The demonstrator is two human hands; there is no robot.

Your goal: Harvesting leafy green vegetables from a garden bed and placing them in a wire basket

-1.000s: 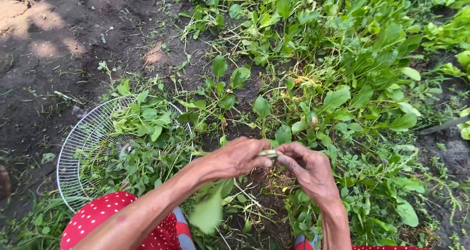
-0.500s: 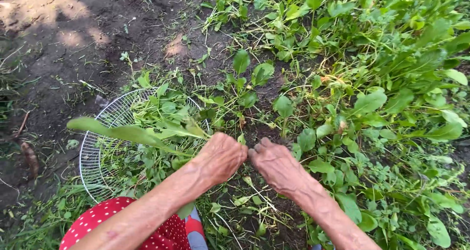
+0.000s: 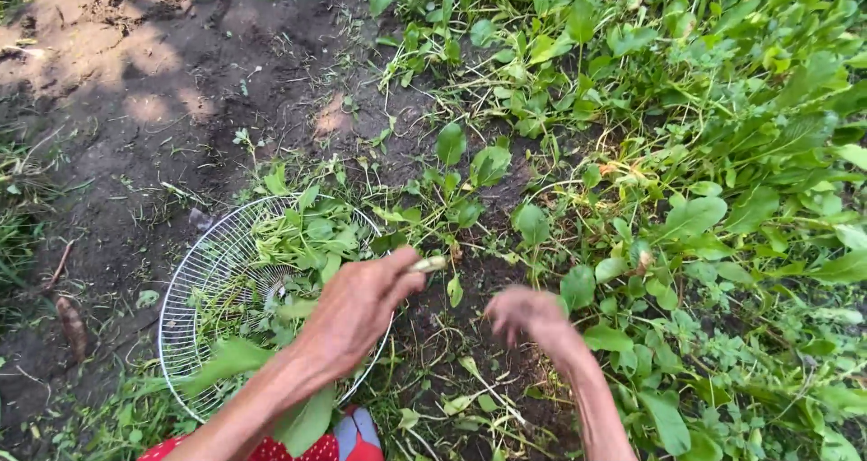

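Note:
My left hand (image 3: 357,307) is closed on a leafy green plant (image 3: 271,371); its pale stem end (image 3: 429,264) sticks out past my fingers and its leaves hang down under my forearm. The hand is over the near right rim of a white wire basket (image 3: 194,280) that holds several picked greens (image 3: 307,237). My right hand (image 3: 526,315) is blurred, low over bare soil, with the fingers curled and nothing visible in it. It is a hand's width to the right of my left hand.
Dense leafy plants (image 3: 686,217) grow to the right and at the back. Dark bare soil (image 3: 135,73) lies at the back left. Plant scraps (image 3: 470,398) litter the soil between my arms. Red dotted cloth (image 3: 298,447) shows at the bottom edge.
My hands have come apart. The left hand has swung the plant down toward the basket's near side; its leaves now hang under my arm. The right hand has drawn back to the right.

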